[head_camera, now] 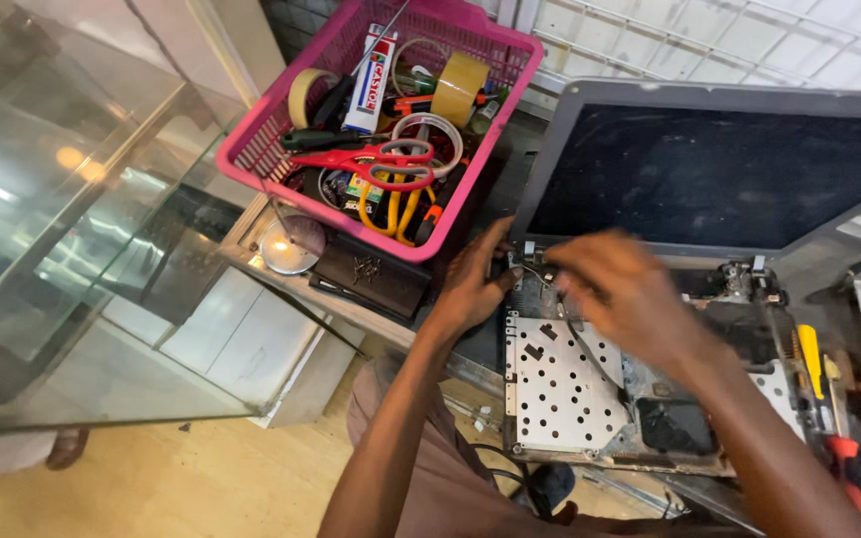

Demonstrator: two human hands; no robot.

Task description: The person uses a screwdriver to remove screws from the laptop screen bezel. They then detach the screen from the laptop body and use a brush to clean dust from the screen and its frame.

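Observation:
An opened laptop (562, 384) lies on the bench with its keyboard cover off, showing a perforated metal plate; its dark screen (719, 174) stands tilted up behind. My left hand (472, 279) presses on the laptop's left hinge corner. My right hand (620, 294), blurred by motion, hovers over the base just below the screen hinge, fingers curled near a thin black cable (582, 349). Whether it pinches the cable is not visible.
A pink basket (271, 164) at the left holds red scissors (381, 161), tape rolls, a glue tube and pliers. A yellow-handled screwdriver (809, 359) and other tools lie at the right. A glass display case (72, 229) stands at the far left.

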